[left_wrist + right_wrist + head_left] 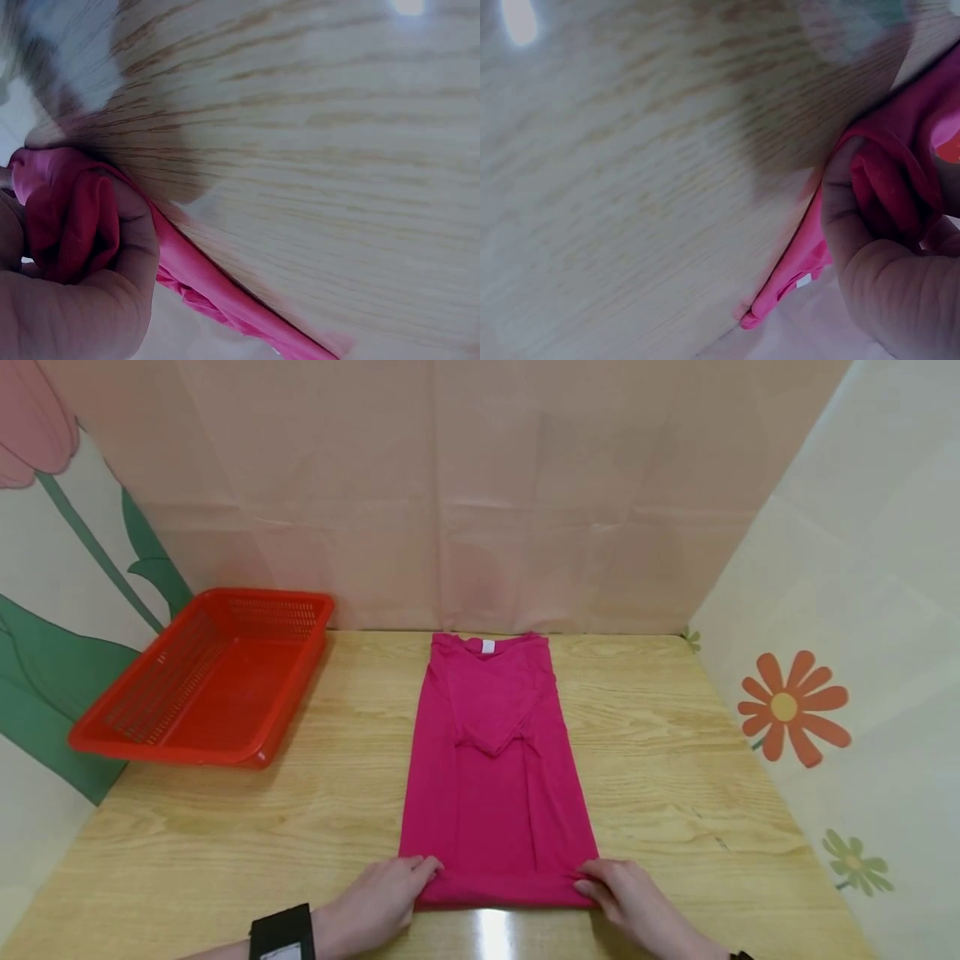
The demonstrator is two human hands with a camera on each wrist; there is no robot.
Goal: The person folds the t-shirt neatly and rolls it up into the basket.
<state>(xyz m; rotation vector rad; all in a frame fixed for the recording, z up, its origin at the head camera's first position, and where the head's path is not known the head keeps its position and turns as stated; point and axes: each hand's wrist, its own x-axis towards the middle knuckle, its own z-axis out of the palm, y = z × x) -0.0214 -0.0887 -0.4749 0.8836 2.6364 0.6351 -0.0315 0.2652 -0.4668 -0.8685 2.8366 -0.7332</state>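
Observation:
A magenta shirt (491,802) lies lengthwise on the table, its sides and sleeves folded inward and its neckline with a white label at the far end. Its near edge is turned over in a narrow band. At the left end of that band my left hand (381,897) pinches the cloth between thumb and fingers. My right hand (633,902) grips the opposite corner the same way. Both wrist views show bunched layers of the shirt (75,217) held in curled fingers, close over the wood.
A red plastic basket (240,693) with slotted sides stands at the back left of the wooden table (660,760). Behind the table rises a pinkish-beige covering (480,502). Flower-printed panels (885,610) flank both sides.

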